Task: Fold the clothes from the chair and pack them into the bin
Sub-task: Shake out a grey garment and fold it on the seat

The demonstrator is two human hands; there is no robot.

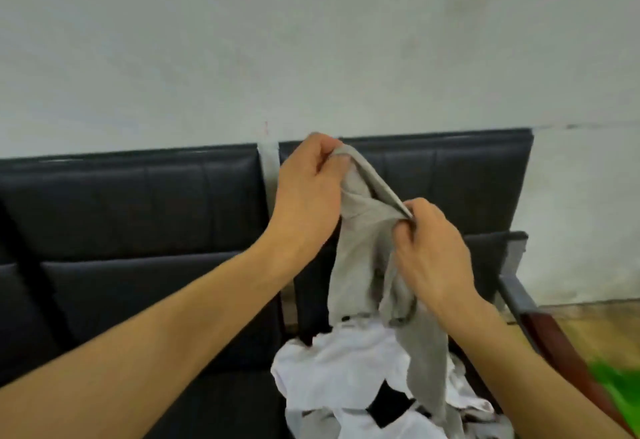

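Both hands, left hand [308, 189] and right hand [431, 251], pinched a limp grey cotton garment [367, 251] mid-frame; rumpled white clothes [346, 362] still waited on the black padded chair [173, 282] lower centre; no bin visible, so barely started i'd say.

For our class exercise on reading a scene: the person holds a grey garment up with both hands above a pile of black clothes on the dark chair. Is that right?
Not quite. The head view shows the pile of clothes is mostly white, not black. The rest stands: the left hand and right hand both grip the grey garment, held up above that pile on the dark chair.
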